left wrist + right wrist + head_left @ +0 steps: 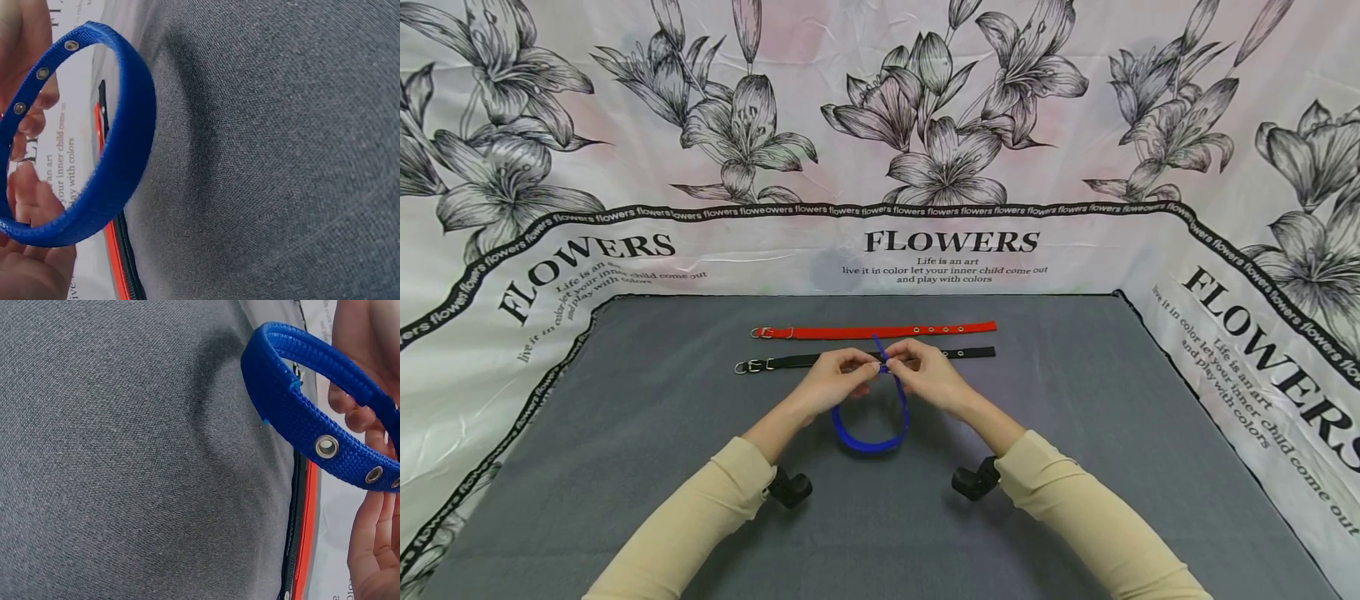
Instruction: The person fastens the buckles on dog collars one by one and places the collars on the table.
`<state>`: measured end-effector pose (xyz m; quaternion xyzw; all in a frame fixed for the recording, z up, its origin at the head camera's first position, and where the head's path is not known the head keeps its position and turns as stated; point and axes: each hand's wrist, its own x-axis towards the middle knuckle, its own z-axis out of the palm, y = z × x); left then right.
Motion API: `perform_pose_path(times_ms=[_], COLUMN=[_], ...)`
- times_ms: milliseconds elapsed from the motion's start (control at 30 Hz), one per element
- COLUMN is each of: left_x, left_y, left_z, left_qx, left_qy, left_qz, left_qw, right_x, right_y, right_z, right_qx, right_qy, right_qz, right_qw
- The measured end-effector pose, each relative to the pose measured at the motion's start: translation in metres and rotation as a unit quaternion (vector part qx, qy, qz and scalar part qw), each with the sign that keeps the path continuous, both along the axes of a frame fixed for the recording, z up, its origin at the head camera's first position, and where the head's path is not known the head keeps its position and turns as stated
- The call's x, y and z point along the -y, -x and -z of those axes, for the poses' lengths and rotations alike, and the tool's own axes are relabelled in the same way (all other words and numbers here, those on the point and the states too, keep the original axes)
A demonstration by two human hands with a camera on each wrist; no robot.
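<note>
The left hand (pixel 829 382) and right hand (pixel 934 377), fingers curled, pinch a looped blue woven-fabric collar (pixel 869 447) where its ends meet, above the grey cloth tabletop (pixel 625 475). Should either pinch loosen, the collar's probably springy strap could slip free and open the loop.

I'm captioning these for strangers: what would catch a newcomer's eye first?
The bright blue strap, held in a loop by the left hand and right hand over the grey cloth, stands out first. Farther back lie a black strap and, behind it, a red strap. Behind hangs a white sheet printed with large flowers.
</note>
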<state>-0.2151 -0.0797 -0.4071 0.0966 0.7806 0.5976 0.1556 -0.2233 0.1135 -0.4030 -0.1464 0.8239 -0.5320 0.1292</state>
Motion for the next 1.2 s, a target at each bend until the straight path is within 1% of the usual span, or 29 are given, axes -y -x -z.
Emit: perform_pose_path(times_ms=[100,233,300,333,467,533,567,833,933,1067,1200], left_x=[-0.001,-0.003,-0.004,-0.005,-0.006,-0.006,-0.006,-0.006,-0.007,-0.007,-0.007], left_y=[-0.001,-0.001,-0.001,-0.004,-0.004,-0.004,-0.001,-0.001,-0.002,-0.003,-0.003], left_z=[0.000,0.000,0.000,-0.004,-0.002,-0.002,0.003,0.005,0.005,0.005,0.006], left_qx=[-0.014,-0.030,-0.033,-0.038,-0.044,-0.047,-0.046,-0.065,-0.064,-0.061,-0.060], left_qy=[0.014,0.030,0.030,0.031,0.030,0.033,0.033,0.055,0.058,0.060,0.060], left_qz=[0.001,-0.015,-0.025,-0.029,-0.046,-0.049,-0.051,-0.044,-0.037,-0.030,-0.035], left_qw=[0.9998,0.9990,0.9987,0.9984,0.9975,0.9971,0.9971,0.9954,0.9955,0.9958,0.9958], right_x=[0.000,0.000,0.002,0.002,0.004,0.004,0.005,0.007,0.007,0.007,0.008], right_y=[0.000,-0.001,-0.005,-0.007,-0.016,-0.016,-0.016,-0.016,-0.015,-0.015,-0.016], right_z=[0.000,-0.001,-0.009,-0.012,-0.027,-0.026,-0.026,-0.027,-0.026,-0.026,-0.027], right_qx=[0.006,0.008,0.005,0.001,0.004,0.009,0.014,0.010,0.014,0.009,0.003], right_qy=[0.005,0.010,0.011,0.012,0.014,0.017,0.017,0.024,0.031,0.029,0.029], right_qz=[-0.002,-0.008,-0.012,-0.017,-0.020,-0.016,-0.011,0.000,0.004,0.012,0.015], right_qw=[1.000,1.000,1.000,1.000,1.000,1.000,1.000,1.000,0.999,0.999,0.999])
